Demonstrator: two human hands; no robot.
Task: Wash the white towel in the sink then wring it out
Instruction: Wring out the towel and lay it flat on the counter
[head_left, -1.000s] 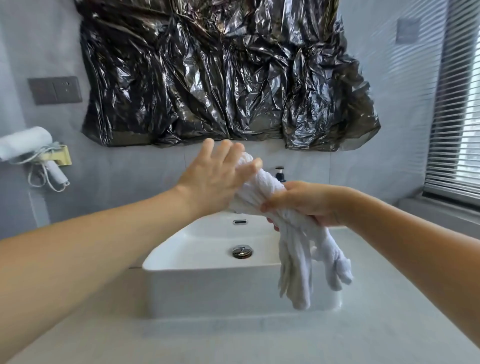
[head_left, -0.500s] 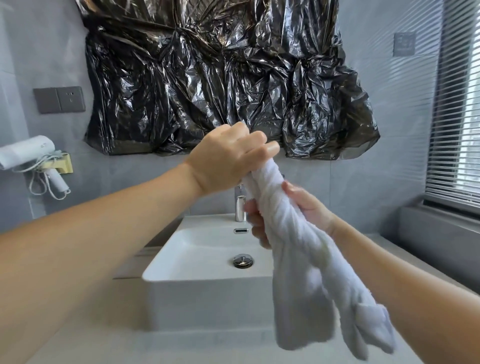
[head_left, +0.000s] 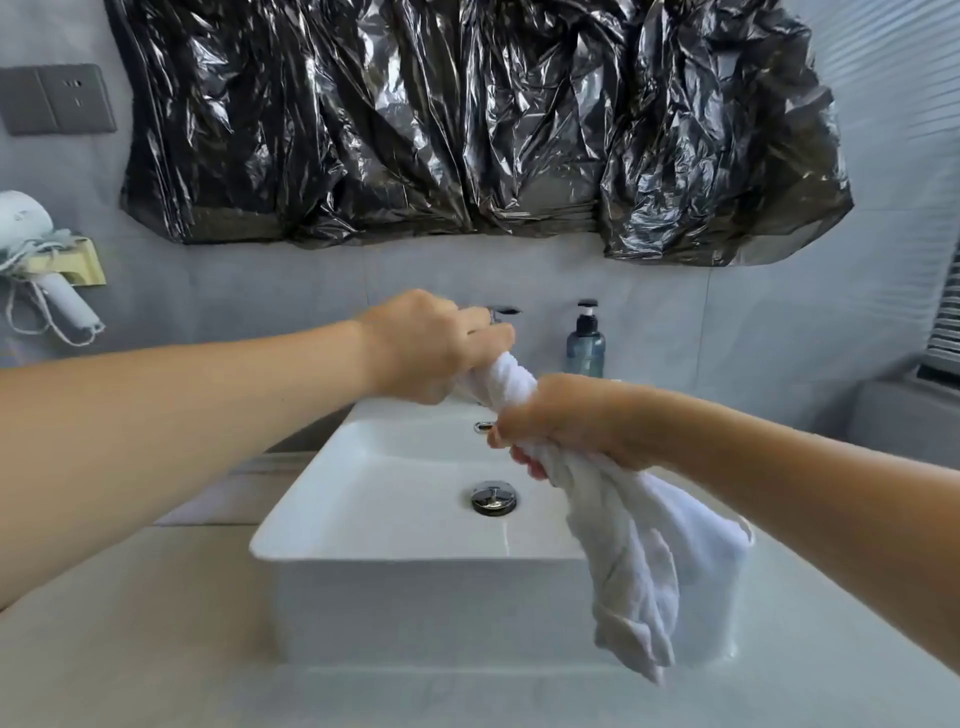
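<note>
Grip: my left hand (head_left: 431, 353) and right hand (head_left: 561, 421) both fist the twisted white terry towel (head_left: 623, 545). Soft, probably wet-heavy, limp; take near its ends, over white rectangular sink (head_left: 395, 540).

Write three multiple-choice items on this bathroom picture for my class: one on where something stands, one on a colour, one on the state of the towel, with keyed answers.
1. Where does the soap bottle stand?
A. right of the tap, by the wall
B. inside the sink
C. on the window sill

2. What colour is the plastic sheet on the wall?
A. white
B. black
C. green

3. How is the white towel held?
A. lying flat in the basin
B. hanging from a hook
C. twisted between both hands

Answers: 1 A, it stands behind the sink, right of the tap. 2 B, the crinkled sheet is glossy black. 3 C, the left hand and right hand grip the twisted part, the rest hanging down.
</note>
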